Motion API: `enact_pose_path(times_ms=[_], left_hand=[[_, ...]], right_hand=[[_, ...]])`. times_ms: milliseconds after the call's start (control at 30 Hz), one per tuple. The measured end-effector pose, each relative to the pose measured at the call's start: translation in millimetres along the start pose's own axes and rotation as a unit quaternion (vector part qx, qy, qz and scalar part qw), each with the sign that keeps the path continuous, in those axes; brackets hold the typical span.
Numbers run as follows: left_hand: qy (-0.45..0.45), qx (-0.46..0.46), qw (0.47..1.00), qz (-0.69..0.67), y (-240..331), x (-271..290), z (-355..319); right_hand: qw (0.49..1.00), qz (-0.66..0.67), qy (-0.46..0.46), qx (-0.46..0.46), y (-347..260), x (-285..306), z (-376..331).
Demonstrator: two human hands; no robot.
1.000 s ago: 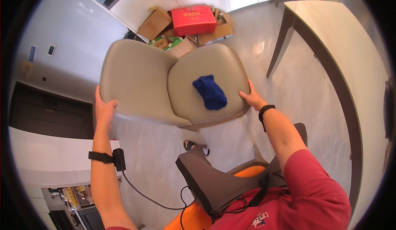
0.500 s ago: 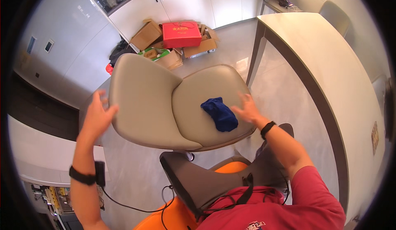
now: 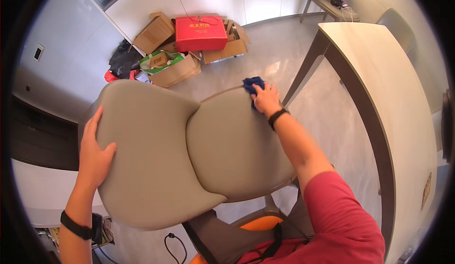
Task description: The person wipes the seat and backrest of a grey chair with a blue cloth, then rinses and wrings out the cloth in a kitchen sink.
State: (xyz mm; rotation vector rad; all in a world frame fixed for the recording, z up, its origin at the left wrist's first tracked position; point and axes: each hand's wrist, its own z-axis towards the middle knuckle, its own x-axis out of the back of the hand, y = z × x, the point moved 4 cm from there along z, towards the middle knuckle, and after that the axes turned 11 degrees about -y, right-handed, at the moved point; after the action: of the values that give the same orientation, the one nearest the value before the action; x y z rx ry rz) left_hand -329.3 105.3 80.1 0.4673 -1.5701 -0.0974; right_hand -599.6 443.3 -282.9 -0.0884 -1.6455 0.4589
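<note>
A grey-beige padded chair [image 3: 227,145] stands before me, its backrest [image 3: 142,155] on the left and its seat on the right. My left hand [image 3: 95,155] grips the backrest's left edge, thumb on the padded face and fingers along the rim. At the seat's far right corner, my right hand [image 3: 268,98] presses down on a crumpled dark blue cloth [image 3: 253,82]. Its fingers are bent over the cloth and hide part of it.
A pale-topped table [image 3: 374,65] with dark legs curves along the right. Beyond the chair lie cardboard boxes [image 3: 175,70], a red gift box [image 3: 201,33] and a black bag [image 3: 125,60]. A cable [image 3: 175,245] hangs near an orange seat [image 3: 260,223] below.
My right hand has taken hold of the blue cloth and carried it to the seat's far edge. My left hand has come onto the backrest. The chair appears lower and nearer in view.
</note>
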Motion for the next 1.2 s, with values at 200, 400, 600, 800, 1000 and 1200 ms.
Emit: enact_pose_path(times_ms=[200, 400, 600, 800, 1000, 1200], left_hand=[[-0.003, 0.002, 1.0, -0.011, -11, 2, -1], [-0.039, 0.029, 0.997, 0.056, -27, 10, 4], [-0.242, 0.091, 0.85, 0.46, 97, -74, 12], [-0.234, 0.067, 0.966, 0.086, 152, -308, 59], [-0.06, 0.125, 0.989, 0.044, 69, -423, 11], [-0.04, 0.116, 0.989, 0.076, 83, -429, 9]], right_hand=[[0.996, -0.023, 0.01, 0.08, 10, 3, -8], [0.992, 0.023, -0.1, 0.078, 38, 22, -175], [0.968, -0.019, -0.251, 0.009, 51, 29, -276], [0.998, 0.011, -0.054, 0.026, 60, 14, -285], [0.999, 0.029, -0.02, 0.028, 47, 10, -200], [0.995, -0.004, 0.017, 0.098, 32, 7, -34]])
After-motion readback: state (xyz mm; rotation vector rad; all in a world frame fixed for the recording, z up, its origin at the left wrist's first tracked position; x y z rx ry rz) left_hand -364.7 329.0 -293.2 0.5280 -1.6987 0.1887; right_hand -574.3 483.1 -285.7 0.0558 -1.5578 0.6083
